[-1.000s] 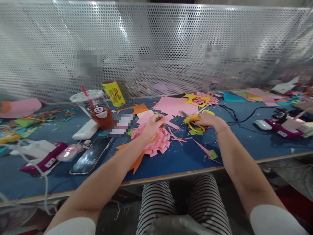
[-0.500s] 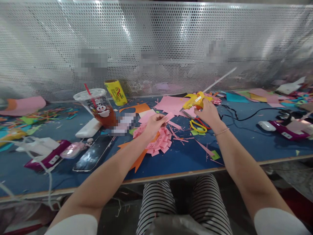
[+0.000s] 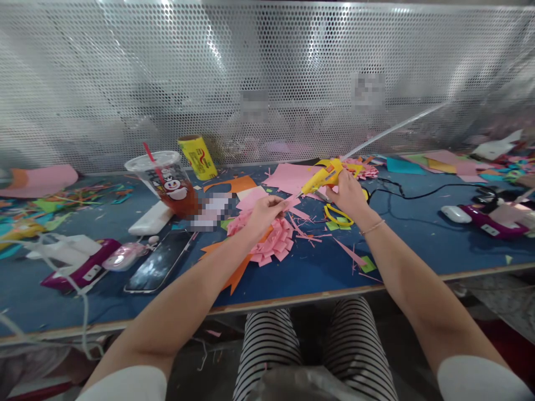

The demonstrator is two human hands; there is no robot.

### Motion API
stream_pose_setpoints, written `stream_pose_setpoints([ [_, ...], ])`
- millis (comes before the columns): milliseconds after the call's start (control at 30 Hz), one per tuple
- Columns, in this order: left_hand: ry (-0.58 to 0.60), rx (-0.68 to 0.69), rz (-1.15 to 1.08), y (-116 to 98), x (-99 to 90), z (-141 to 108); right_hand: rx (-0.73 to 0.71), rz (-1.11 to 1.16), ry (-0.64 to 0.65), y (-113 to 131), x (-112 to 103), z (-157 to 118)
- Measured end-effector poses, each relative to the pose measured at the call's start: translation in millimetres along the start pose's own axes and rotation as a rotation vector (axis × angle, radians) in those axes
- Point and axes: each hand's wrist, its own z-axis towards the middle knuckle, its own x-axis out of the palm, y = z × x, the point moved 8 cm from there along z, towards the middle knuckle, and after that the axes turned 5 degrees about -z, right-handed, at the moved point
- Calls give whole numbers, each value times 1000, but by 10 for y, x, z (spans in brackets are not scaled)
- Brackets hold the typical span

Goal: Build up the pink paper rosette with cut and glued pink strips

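Note:
My left hand (image 3: 268, 214) pinches a small pink paper strip (image 3: 291, 201) above a round pink paper flower (image 3: 273, 245). Orange paper tails (image 3: 236, 277) stick out from beneath the flower. My right hand (image 3: 349, 195) is wrapped round a yellow hot glue gun (image 3: 324, 177), and a long clear glue stick (image 3: 393, 132) juts from its back end. The gun's nozzle points left and down, at or very near the end of the strip; whether it touches, I cannot tell. Below the right hand lie scissors with yellow handles (image 3: 339, 215), partly hidden.
Pink paper scraps (image 3: 309, 238) litter the blue table (image 3: 309, 278). A drink cup (image 3: 175, 186), yellow cardboard tube (image 3: 199, 159), phone (image 3: 161, 262) and purple power strip (image 3: 83, 267) stand left. Another purple power strip (image 3: 489, 223) and a black cord (image 3: 430, 192) are at right. Perforated metal panel (image 3: 284, 55) behind.
My right hand has brought the glue gun left and down, so its nozzle is now at the paper strip. My left hand has stayed almost in place, still pinching the strip.

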Motion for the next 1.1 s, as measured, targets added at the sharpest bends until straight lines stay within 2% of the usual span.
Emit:
stream_pose_setpoints([
  [333, -6, 5, 36, -77, 39, -45, -13, 6, 36, 23, -30, 15],
  [633, 12, -11, -3, -34, 51, -31, -2, -9, -7, -11, -40, 12],
  [900, -11, 0, -83, 23, -20, 36, -33, 21, 32, 32, -64, 28],
  [1100, 6, -13, -113, 6, 0, 15, -15, 17, 76, -19, -11, 23],
])
